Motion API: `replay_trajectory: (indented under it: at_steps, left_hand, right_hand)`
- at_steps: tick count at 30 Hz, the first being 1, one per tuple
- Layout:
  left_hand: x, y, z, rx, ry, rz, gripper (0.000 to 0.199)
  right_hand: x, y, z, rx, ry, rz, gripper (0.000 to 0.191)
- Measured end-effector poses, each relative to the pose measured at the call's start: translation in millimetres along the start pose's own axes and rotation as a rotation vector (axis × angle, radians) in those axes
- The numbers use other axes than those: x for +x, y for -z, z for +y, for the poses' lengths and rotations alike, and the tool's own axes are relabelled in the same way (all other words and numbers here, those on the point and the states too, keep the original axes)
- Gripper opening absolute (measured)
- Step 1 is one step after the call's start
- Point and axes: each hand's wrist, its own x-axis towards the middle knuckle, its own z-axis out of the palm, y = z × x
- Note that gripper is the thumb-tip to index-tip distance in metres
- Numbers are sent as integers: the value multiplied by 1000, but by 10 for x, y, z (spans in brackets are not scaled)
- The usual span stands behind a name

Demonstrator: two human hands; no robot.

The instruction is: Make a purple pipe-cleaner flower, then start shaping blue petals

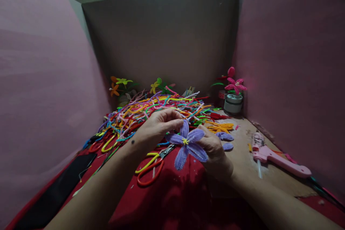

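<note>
A purple fuzzy flower (194, 151) with five petals and a yellow centre faces the camera between my hands. My left hand (163, 124) pinches the tip of its upper petal between thumb and fingers. Behind the right-hand petals, my right hand (215, 151) is curled round the flower; its fingertips are partly hidden. Just left of the lower petal lie scissors (150, 170) with red and yellow handles, on the red cloth (161, 205).
A heap of coloured pipe cleaners (151, 111) spreads behind my hands. Purple petals (228, 146) and a pink glue gun (283, 161) lie on a brown board (242, 172) at right. A black phone-like object (59, 187) is at left. Pink flower (235, 86) stands at back right.
</note>
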Motion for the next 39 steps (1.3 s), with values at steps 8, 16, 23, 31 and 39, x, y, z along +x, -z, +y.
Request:
replay_trajectory:
  at_steps: [8,16,23,31,39]
  left_hand:
    - [14,-62,355,674,-304,-304,8]
    - [82,-171,247,603,-171,-187,14]
    - [-102,97,183,315,76,-96,23]
    - [-243,-3,-239,-178,155,-102,22]
    - [-316,-137,-382,-257,67,-69,22]
  right_hand:
    - [-18,-33,55,-22,71,-56,12]
    - [-25,-22,71,-68,78,0,14]
    - [-12,11,12,-49,-22,18,11]
    - [-49,6,13,-1,-53,38,9]
    - [-71,-22,-24,78,-145,76,8]
